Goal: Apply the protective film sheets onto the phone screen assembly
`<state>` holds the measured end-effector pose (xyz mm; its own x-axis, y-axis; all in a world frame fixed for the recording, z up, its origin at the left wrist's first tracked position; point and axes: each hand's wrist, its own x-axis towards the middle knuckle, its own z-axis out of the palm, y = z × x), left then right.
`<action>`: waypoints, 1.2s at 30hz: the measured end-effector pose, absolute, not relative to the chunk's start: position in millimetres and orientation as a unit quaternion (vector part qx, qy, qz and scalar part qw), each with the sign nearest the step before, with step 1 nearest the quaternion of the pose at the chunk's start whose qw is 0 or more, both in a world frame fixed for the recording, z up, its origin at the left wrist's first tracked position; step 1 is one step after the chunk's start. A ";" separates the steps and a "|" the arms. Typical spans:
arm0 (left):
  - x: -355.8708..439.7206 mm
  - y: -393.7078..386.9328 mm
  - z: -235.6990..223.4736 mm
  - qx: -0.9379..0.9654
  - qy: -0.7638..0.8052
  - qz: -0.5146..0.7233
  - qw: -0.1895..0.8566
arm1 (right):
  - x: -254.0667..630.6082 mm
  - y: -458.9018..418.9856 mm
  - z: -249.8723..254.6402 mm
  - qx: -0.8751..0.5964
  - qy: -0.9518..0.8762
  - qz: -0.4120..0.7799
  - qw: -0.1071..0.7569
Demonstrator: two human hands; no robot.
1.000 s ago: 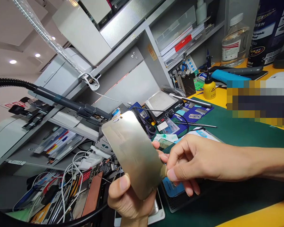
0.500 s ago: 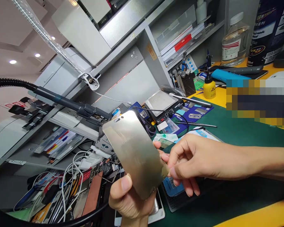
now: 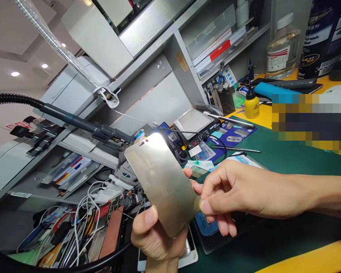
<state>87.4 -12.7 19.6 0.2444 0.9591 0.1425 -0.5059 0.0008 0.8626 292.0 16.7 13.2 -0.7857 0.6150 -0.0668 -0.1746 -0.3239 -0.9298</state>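
My left hand (image 3: pixel 159 235) holds a phone screen panel (image 3: pixel 161 182) from below, thumb on its left edge and fingertips showing past its right edge. The panel's silvery metal back faces me, tilted, with small cutouts at its top end and faint smears across it. At the lower right edge, my right hand (image 3: pixel 233 193) pinches with thumb and forefinger, its other fingers curled below. Whether a thin film or only the edge lies in that pinch is hard to see. Partly hidden under the hands are a blue item (image 3: pixel 206 224) and a white-framed device (image 3: pixel 189 258).
Behind the panel stands a black heating plate (image 3: pixel 194 123) with cables. A blue mat (image 3: pixel 237 137) carries blades and small pieces. A yellow bottle (image 3: pixel 252 105) is at the back right. Tools and white cables (image 3: pixel 82 212) crowd the left, below a black lamp arm (image 3: pixel 74 119).
The panel has shifted very slightly to the right. My right thumb has moved a little left and up against the panel's edge, and the right hand has rotated slightly.
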 end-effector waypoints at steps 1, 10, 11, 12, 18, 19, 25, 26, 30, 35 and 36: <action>87.4 -12.3 19.7 0.436 0.257 0.557 0.659 | 292.1 17.1 13.2 -0.204 -0.525 0.788 0.249; 88.0 -12.1 22.4 0.415 0.252 0.552 0.677 | 293.0 17.6 10.7 -0.189 -0.514 0.805 0.228; 87.9 -12.1 22.3 0.414 0.252 0.553 0.678 | 292.7 17.3 10.4 -0.192 -0.510 0.806 0.229; 87.8 -12.2 22.0 0.414 0.252 0.555 0.676 | 292.3 17.0 10.2 -0.196 -0.507 0.807 0.230; 87.5 -12.7 19.3 0.436 0.277 0.555 0.652 | 289.8 15.4 10.7 -0.230 -0.502 0.795 0.251; 87.6 -12.9 19.1 0.438 0.280 0.553 0.651 | 289.8 15.4 11.2 -0.233 -0.506 0.790 0.254; 89.4 -12.8 20.5 0.423 0.248 0.546 0.679 | 293.1 16.0 14.6 -0.211 -0.528 0.783 0.252; 89.8 -12.5 20.8 0.421 0.239 0.544 0.686 | 293.9 16.0 14.8 -0.204 -0.529 0.785 0.249; 91.6 -11.3 22.6 0.405 0.213 0.542 0.705 | 295.9 15.9 14.7 -0.188 -0.536 0.789 0.232; 93.5 -11.6 23.7 0.399 0.216 0.545 0.706 | 292.3 16.6 11.2 -0.203 -0.513 0.798 0.243; 93.5 -11.9 23.4 0.400 0.220 0.545 0.703 | 291.2 16.8 10.4 -0.209 -0.507 0.798 0.250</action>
